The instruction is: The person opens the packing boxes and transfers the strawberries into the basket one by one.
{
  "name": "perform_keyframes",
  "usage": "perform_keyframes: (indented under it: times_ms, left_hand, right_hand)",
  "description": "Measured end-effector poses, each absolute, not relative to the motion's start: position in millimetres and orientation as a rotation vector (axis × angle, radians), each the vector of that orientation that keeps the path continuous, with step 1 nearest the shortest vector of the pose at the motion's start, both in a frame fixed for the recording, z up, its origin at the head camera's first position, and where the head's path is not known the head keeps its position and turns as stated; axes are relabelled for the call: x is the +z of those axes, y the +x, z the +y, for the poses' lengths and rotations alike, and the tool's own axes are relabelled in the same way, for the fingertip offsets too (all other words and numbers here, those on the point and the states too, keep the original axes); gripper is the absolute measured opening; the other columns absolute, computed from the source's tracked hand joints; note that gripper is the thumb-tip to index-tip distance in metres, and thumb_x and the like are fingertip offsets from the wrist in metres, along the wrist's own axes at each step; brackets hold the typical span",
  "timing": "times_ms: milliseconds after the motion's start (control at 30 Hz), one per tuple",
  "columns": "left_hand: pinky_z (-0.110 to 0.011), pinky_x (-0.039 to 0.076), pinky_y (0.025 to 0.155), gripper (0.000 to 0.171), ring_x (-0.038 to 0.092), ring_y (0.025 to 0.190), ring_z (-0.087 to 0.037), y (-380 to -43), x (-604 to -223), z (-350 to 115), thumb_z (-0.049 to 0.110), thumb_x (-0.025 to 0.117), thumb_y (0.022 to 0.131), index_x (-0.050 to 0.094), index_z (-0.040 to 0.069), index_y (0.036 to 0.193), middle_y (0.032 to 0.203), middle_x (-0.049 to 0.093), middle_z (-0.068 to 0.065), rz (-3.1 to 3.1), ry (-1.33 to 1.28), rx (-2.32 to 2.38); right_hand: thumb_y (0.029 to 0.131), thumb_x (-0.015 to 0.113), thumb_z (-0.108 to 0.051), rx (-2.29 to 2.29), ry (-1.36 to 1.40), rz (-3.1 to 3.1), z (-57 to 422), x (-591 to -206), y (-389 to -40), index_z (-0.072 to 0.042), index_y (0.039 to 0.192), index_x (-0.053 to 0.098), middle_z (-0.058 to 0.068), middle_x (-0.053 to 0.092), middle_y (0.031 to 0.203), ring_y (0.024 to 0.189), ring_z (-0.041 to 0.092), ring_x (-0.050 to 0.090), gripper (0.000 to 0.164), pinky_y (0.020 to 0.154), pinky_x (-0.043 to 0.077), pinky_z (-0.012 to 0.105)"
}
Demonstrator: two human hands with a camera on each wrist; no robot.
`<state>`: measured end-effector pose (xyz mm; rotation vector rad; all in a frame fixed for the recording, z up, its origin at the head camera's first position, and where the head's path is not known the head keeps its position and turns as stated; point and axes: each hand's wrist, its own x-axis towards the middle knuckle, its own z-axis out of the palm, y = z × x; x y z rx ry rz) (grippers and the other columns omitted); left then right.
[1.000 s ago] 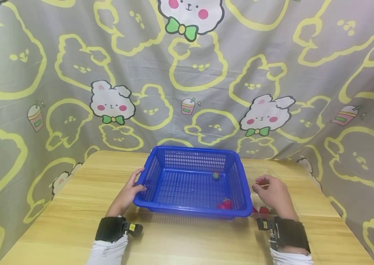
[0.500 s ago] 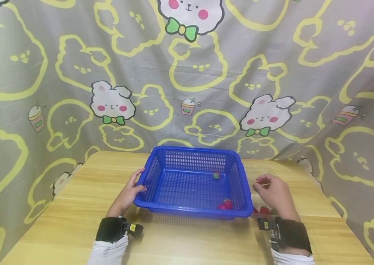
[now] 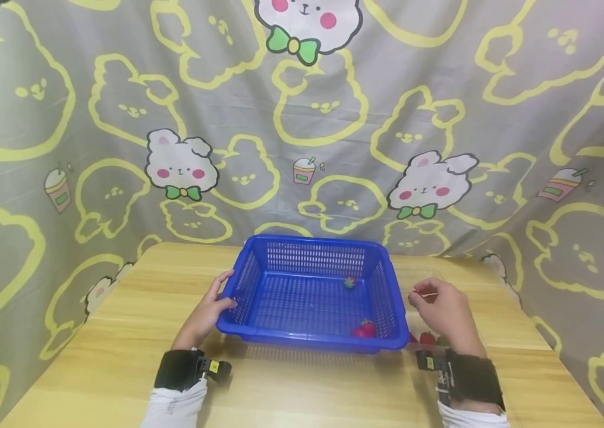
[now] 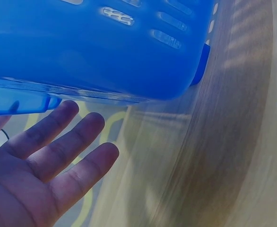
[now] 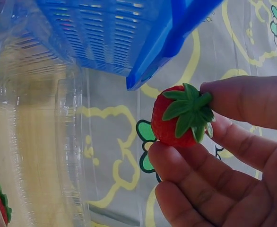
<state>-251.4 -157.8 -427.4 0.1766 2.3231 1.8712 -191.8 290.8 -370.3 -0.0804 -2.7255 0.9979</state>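
Note:
My left hand [image 3: 208, 312] holds the left rim of a blue plastic basket [image 3: 307, 339], thumb over the edge. In the left wrist view, several fingers [image 4: 84, 175] extend freely below the basket's wall. Just beyond the right rim, my right hand [image 3: 443, 306] pinches a red strawberry [image 5: 176, 132] with green leaves between thumb and fingertips. It hangs above a clear plastic box [image 5: 70, 142], outside the basket. Inside the basket, one strawberry [image 3: 349, 283] lies toward the back right. More red strawberries [image 3: 364, 329] sit at the front right corner, partly behind the rim.
More strawberries [image 3: 427, 338] lie in the clear box under my right wrist, partly hidden by basket and arm. All of it stands on a light wooden table [image 3: 302, 392]. A grey patterned curtain [image 3: 259, 119] closes off the back and both sides.
Very little differs: my right hand, with the strawberry still pinched, has risen slightly. The left hand and the basket keep their places.

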Motion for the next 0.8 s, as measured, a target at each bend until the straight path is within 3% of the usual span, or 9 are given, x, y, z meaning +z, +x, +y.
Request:
perform_keyframes:
  times_ms: [400, 800]
  left_hand:
    - [-0.060, 0.039, 0.098, 0.071, 0.037, 0.128, -0.052, -250.5, -428.2, -158.7, 0.007, 0.049, 0.091, 0.019, 0.024, 0.153, 0.148, 0.028, -0.032, 2.333, 0.157, 1.853]
    - [-0.056, 0.043, 0.096, 0.071, 0.041, 0.125, -0.050, -250.6, -428.3, -157.3, 0.005, 0.048, 0.091, 0.019, 0.022, 0.153, 0.144, 0.031, -0.033, 2.334, 0.169, 1.859]
  right_hand:
    - [0.089, 0.065, -0.016, 0.995, -0.066, -2.704, 284.5, -367.4, -189.3, 0.000, 0.107, 0.065, 0.019, 0.069, 0.102, 0.092, 0.035, 0.066, 0.024, 0.072, 0.054, 0.046]
    - [0.089, 0.066, -0.017, 0.988, -0.053, -2.673, 281.0, -364.6, -187.9, 0.000, 0.108, 0.065, 0.016, 0.069, 0.101, 0.089, 0.031, 0.067, 0.026, 0.076, 0.053, 0.047]
